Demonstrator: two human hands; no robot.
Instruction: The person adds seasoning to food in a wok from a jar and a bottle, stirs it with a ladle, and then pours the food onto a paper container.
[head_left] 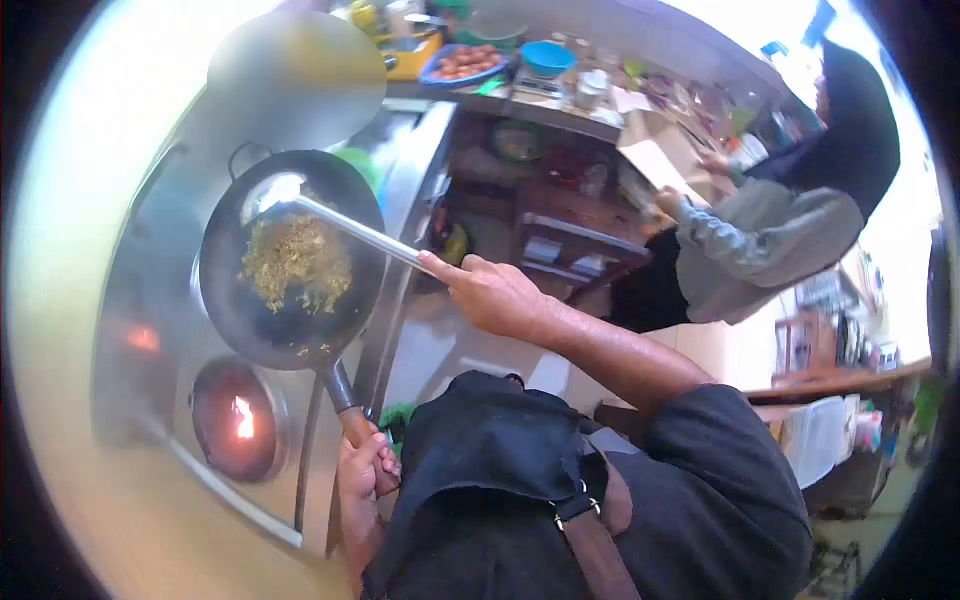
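Observation:
A dark wok [225, 290] sits on the metal stove, with fried brown-yellow food [300, 260] in its middle. My left hand [368, 465] is wrapped round the wok's wooden handle [353, 425]. Above the stove's right edge, my right hand [490, 295] grips a long metal spatula [365, 233] near its end, the index finger stretched along the shaft. The spatula's bright head lies inside the wok, at the upper side of the food.
An open burner with a flame [243, 418] is below the wok. A blue basket [435, 72] of reddish items and a turquoise bowl [547, 58] stand on the back counter. At right, another person [770, 240] holds cardboard.

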